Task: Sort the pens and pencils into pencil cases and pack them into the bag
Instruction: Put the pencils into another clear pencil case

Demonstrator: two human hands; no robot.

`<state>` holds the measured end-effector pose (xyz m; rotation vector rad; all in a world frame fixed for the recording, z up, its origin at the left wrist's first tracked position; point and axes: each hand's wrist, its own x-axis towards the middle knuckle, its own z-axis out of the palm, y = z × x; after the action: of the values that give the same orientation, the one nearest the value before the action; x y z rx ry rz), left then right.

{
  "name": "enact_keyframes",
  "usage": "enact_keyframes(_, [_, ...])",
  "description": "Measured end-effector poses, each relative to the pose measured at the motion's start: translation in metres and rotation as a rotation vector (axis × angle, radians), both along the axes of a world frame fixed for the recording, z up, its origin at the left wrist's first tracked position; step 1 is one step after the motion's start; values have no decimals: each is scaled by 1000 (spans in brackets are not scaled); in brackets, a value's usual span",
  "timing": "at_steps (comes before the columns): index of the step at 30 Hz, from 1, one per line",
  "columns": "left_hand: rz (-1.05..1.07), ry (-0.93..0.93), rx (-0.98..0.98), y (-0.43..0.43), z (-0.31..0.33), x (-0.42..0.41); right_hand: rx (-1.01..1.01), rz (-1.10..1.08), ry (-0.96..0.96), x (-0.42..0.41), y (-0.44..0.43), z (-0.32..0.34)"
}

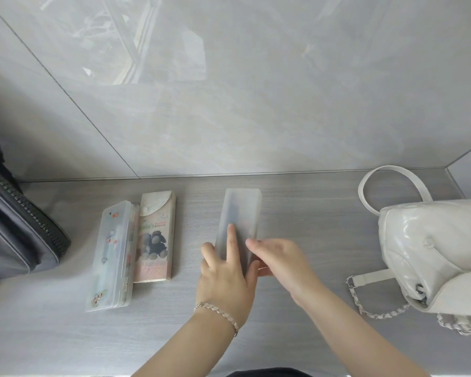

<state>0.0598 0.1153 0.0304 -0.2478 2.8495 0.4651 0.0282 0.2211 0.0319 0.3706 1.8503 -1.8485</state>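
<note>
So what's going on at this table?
A person has both hands on a frosted pencil case on the table: the left hand grips its near end, the right hand pinches its right edge. A clear sticker-covered case and a bear-print case lie to the left; a white quilted bag sits at right.

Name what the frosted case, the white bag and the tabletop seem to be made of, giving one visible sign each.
The frosted case looks like translucent matte plastic; dark shapes show dimly through it. The white bag is glossy quilted leather or imitation; it shines and creases softly. The tabletop is a grey wood-grain surface, perhaps laminate; fine streaks run along it.
</note>
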Motion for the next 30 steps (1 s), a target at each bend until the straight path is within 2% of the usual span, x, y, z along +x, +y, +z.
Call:
enact_keyframes(4, [-86, 161, -151, 0, -15, 7, 80, -50, 49, 5, -2, -9])
enact_keyframes(7, [-118, 168, -130, -3, -19, 8, 113, -10, 42, 4, -3, -11])
enact_keyframes(10, [-90, 167, -117, -9, -31, 4, 201, 127, 1, -1, -3, -15])
enact_keyframes(12, [-29, 103, -177, -14, -34, -7, 283, 202, -16, -4, -1, -25])
enact_keyframes(14, [35, -60, -281, -22, -41, -22, 369, 246, 20, -4, 3, -32])
enact_keyframes(19, [-27, -141, -477, -44, -66, -45, 442, 300, 73, 3, 18, -44])
enact_keyframes(24, [-77, -260, -632, -59, -64, -47, 483, 299, 84, 11, 37, -48])
enact_keyframes(27, [-224, -238, -607, -51, -50, -48, 561, 338, 87, 16, 53, -37])
enact_keyframes(30, [-435, -242, -421, -24, -33, -53, 677, 377, 151, 18, 85, -17])
